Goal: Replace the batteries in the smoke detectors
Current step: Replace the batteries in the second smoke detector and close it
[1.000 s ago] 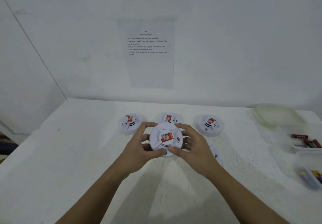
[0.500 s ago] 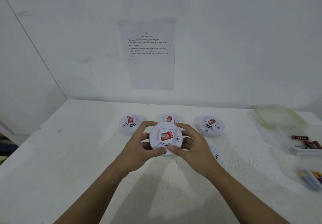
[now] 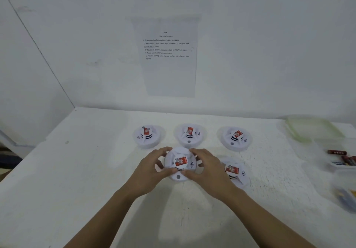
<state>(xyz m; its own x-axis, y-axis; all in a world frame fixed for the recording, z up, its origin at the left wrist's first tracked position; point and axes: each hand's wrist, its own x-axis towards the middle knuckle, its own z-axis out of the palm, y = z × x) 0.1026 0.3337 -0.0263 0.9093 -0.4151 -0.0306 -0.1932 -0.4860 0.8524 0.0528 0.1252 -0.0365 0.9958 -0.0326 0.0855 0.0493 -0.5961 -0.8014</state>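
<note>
Centrally, both hands grip 1 white smoke detector (image 3: pixel 180 163) low over the white table (image 3: pixel 77 170); the left hand (image 3: pixel 152 170) curls round its left rim, the right hand (image 3: pixel 207 168) round its right; 3 detectors (image 3: pixel 189 134) sit behind, 1 more (image 3: pixel 234 171) just right; batteries (image 3: pixel 344 160) lie far right.

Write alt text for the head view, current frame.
A left hand and a right hand grip a white smoke detector from both sides at a white table. A row of three detectors sits behind it, a fifth detector to its right. Clear battery tubs stand at the right edge; a printed sheet hangs on the wall.
</note>
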